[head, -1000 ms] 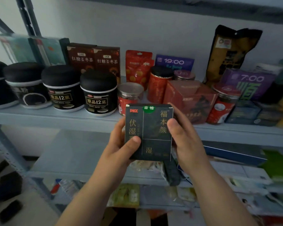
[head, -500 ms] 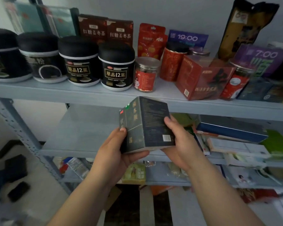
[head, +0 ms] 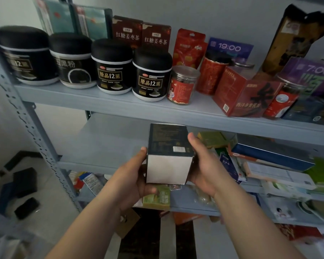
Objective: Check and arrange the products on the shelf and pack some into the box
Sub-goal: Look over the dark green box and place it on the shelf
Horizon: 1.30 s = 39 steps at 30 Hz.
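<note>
I hold a dark green product box in both hands in front of the second shelf. Its printed back with a small white barcode label faces up, and its plain white end faces me. My left hand grips its left side, thumb along the edge. My right hand grips the right side, thumb on the top right corner. The grey metal shelf above carries the other products.
The top shelf holds several black-lidded jars, red tins, a red carton, pouches and purple boxes. The second shelf has bare space at left and stacked flat boxes at right. Dark items lie on the floor at left.
The box has been turned from front-facing to back up with its white end toward me, and lowered from the top shelf's edge to the second shelf's level. Both hands kept hold.
</note>
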Motion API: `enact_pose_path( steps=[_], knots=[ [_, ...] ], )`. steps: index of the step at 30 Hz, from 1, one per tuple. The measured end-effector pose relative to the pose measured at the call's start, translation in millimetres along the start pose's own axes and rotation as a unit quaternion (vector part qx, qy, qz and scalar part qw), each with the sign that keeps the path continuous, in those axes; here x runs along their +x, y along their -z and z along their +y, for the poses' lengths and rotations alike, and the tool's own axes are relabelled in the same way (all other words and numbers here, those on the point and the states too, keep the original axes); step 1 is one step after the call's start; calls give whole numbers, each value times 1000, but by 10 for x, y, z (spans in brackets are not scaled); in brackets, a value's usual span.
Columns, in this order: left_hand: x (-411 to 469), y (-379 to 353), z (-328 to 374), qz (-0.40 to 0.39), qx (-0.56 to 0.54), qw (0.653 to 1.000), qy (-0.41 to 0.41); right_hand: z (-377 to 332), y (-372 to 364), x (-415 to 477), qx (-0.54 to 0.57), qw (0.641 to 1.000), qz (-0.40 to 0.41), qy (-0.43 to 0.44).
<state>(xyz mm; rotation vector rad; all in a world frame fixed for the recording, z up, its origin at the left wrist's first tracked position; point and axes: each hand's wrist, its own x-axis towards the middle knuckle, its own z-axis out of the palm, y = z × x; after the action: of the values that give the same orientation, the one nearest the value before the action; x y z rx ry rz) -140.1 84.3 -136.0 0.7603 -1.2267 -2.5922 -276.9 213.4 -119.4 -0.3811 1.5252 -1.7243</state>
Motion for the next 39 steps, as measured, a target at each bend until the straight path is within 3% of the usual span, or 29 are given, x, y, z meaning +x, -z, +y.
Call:
enact_pose_path(
  steps=[6, 10, 13, 17, 24, 28, 35, 39],
  knots=[
    [22, 111, 31, -45, -81, 996, 2, 133, -60, 14, -64, 992, 44, 99],
    [76, 198, 27, -34, -147, 989, -14, 209, -93, 24, -2, 997, 18, 78],
    [115, 207, -25, -18, -108, 993, -32, 257, -119, 13, 4, 999, -27, 40],
    [199, 195, -69, 31, -50, 997, -56, 271, -45, 27, 3, 999, -17, 37],
    [268, 88, -107, -14, 8, 999, -42, 290, 86, 47, 12, 998, 17, 54],
    [337, 127, -187, -56, 38, 993, -92, 245, 154, 62, 10, 997, 5, 82],
    [288, 131, -144, -184, 115, 957, -194, 260, 230, 10, -14, 978, -35, 205],
    [259, 97, -137, -191, 126, 950, -213, 248, 234, 34, -26, 975, -33, 219]
  ],
)
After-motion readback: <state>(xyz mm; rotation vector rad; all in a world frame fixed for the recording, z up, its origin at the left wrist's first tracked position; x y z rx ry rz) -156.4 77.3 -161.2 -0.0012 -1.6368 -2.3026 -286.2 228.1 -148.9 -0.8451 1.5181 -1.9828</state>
